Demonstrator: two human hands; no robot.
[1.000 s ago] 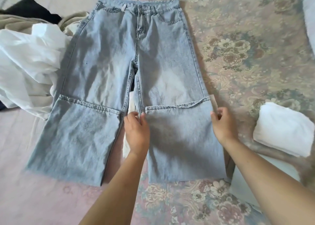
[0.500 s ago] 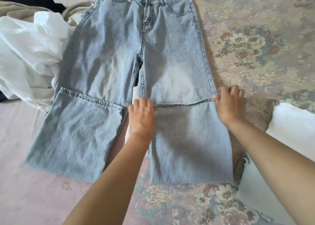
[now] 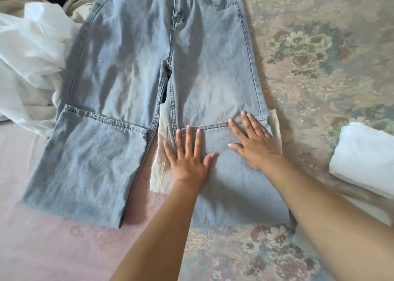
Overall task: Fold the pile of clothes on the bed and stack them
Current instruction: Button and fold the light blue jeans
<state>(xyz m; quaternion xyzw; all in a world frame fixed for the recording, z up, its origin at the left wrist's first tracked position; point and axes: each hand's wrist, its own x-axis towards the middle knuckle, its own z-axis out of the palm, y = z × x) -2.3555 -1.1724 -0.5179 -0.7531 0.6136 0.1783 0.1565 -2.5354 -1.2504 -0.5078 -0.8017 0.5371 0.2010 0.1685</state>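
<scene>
Pressing now: left hand [image 3: 187, 153] and right hand [image 3: 252, 140], earlier pinching hem corners, lie spread flat on jeans [image 3: 132, 63], smoothing folded-up right leg. Jeans front-up on bed [image 3: 319, 46]; both cuffs folded, lengthwise fold likely next.

A floral bed cover [image 3: 319, 46] is spread over the right side of the frame and along the lower centre. It is woven in faded grey-green, cream and dusty pink, with clusters of blossoms and scrolling leaves repeated across it. One large cluster is seen at upper right, another at the bottom edge. A plain pale pink sheet [image 3: 53, 248] is laid over the lower left of the frame and runs up the left edge. A faint ring-shaped print [image 3: 75, 230] is marked on it at lower left. The two surfaces are joined near the bottom centre.
</scene>
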